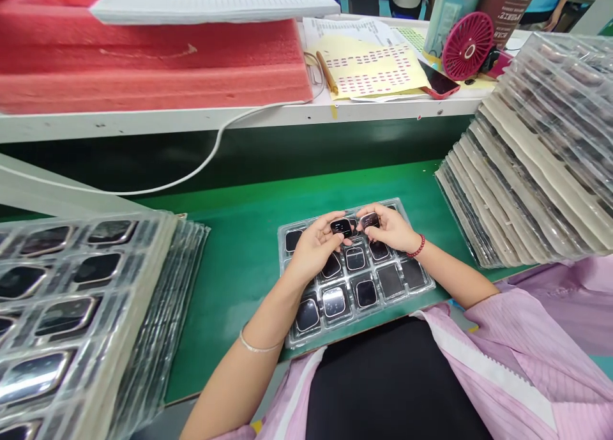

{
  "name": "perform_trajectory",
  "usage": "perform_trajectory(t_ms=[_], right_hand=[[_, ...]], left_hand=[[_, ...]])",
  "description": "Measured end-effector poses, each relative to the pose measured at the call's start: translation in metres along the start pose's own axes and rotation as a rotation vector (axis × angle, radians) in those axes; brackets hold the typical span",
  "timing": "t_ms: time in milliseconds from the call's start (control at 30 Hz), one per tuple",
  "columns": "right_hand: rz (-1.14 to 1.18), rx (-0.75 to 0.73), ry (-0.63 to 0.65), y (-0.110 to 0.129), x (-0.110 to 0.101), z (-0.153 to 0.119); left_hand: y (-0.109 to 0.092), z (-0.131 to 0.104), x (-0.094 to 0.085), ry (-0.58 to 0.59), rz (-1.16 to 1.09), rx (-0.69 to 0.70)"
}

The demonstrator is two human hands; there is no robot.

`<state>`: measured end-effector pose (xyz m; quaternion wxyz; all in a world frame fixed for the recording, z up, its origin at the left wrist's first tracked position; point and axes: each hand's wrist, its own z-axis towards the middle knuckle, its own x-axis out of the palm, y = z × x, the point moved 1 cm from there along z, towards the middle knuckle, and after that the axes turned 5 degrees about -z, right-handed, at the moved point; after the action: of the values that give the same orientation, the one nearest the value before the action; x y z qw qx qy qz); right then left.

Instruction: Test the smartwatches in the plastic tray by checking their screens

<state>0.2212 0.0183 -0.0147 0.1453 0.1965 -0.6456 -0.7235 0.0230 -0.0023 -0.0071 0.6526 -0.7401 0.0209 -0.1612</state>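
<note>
So your green bench [234, 255] has a big leaning stack of trays on the right [531, 165], and another stack of trays on the left [134, 287] whose top one shows rows of dark-faced watch cases. Between them, right in front of you, lies the clear tray [359, 313], looks partway through to me: most pockets I can make out have a watch case seated, while two toward the right end show just a flat dark square, so can't tell if anything's in those. The pockets under your hands are partly hidden too

Your left hand [313, 245] is pinching one watch case [341, 227] between thumb and fingers, dark face showing, just above the tray's far half. Your right hand [393, 228] pinches a second watch case [370, 221] just beside it. So I'd say those two aren't seated yet
</note>
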Motion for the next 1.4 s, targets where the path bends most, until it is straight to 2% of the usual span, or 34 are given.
perform_trajectory(t_ms=[200,600,1000,1400], right_hand=[[-0.174,-0.081,-0.02,0.0043,0.0021,-0.0035],[-0.295,-0.126,-0.025,0.0071,0.002,-0.0048],[-0.385,-0.144,-0.023,0.0074,0.0019,-0.0059],[-0.345,-0.143,0.004,0.0079,0.0018,-0.0058]], left_hand=[[-0.0011,-0.0008,-0.0001,0.017,0.039,-0.007],[-0.0005,-0.002,-0.0007,0.001,0.051,0.012],[-0.0022,-0.0032,0.0006,0.006,0.069,0.006],[-0.0018,-0.0022,-0.0008,-0.006,0.086,0.053]])
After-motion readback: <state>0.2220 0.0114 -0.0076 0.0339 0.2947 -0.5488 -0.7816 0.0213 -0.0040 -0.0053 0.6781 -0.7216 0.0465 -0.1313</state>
